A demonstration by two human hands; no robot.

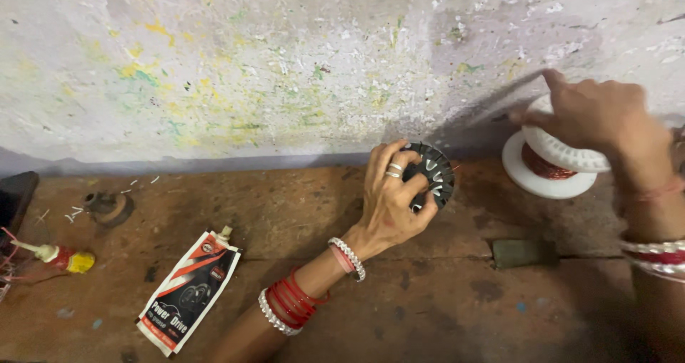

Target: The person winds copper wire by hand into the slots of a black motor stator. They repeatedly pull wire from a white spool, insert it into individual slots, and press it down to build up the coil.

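Head view, left hand: the left hand [389,206] is gripping a dark, round slotted core [430,174], fingers curled over its near face and the thumb pressing from below; the disc is standing tilted on edge against the base of the wall [285,70].
Head view, right hand: the right hand [592,113] is resting on top of a white wire spool [548,162], fingers bent over the upper flange; whether it is clamping the flange or only steadying it cannot be told.
Head view, spool: it is sitting on the brown work surface [399,306] with its axis upright, copper-coloured wire showing between the flanges.
Key relation: the spool is lying to the right of the core, near it but apart, both close along the wall; the right hand is the nearer one to the spool, the left to the core.
Wire between them: too fine to make out.
Other things: a grease pouch [189,291] is lying well to the left, a small dark block [519,253] below the spool, and a small yellow-tipped tube [61,257] at the far left.
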